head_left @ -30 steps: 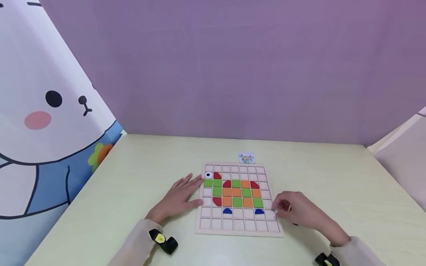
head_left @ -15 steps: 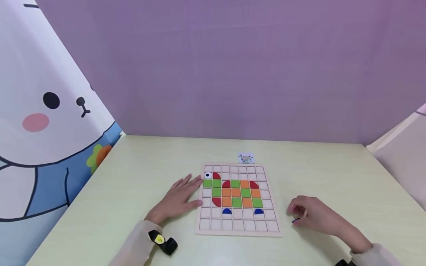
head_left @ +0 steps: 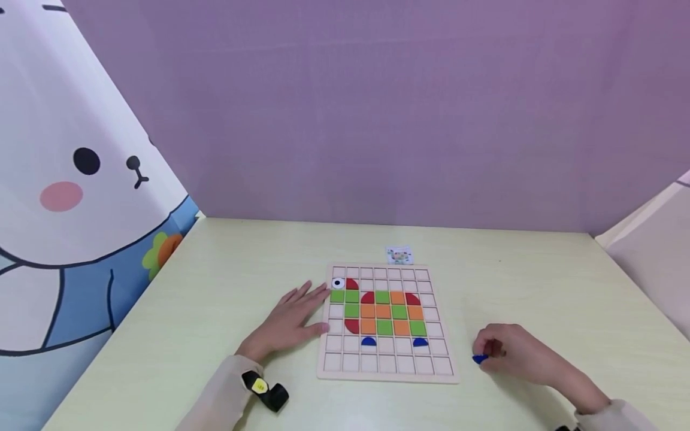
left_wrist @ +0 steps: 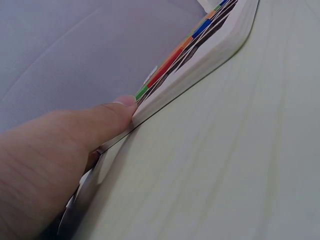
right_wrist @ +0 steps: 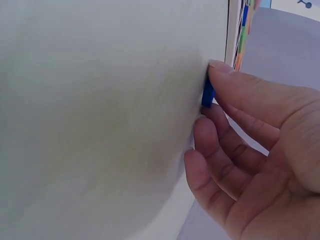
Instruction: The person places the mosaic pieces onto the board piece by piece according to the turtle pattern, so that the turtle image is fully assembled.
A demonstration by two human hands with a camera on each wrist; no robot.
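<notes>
A wooden grid board (head_left: 388, 362) lies on the table, its cells partly filled with green, orange and red pieces, a round eye piece (head_left: 338, 283) and two blue half-round pieces, one (head_left: 369, 342) left and one (head_left: 420, 342) right. Along the board's left edge rests my left hand (head_left: 288, 323), fingers spread; its thumb (left_wrist: 117, 112) touches the edge in the left wrist view. To the right of the board, my right hand (head_left: 514, 353) pinches a blue piece (right_wrist: 207, 94) between thumb and fingers, close to the tabletop. That piece's full outline is partly hidden by the fingers.
A small printed card (head_left: 399, 255) lies just behind the board. A purple backdrop (head_left: 399, 120) rises at the table's far edge. On the left stands a panel with a cartoon animal (head_left: 64, 239), and a pale panel (head_left: 652, 251) is on the right.
My right hand has moved away from the board's right edge, to the right and nearer the body. The blue piece in its fingers now shows more. My left hand has stayed in place.
</notes>
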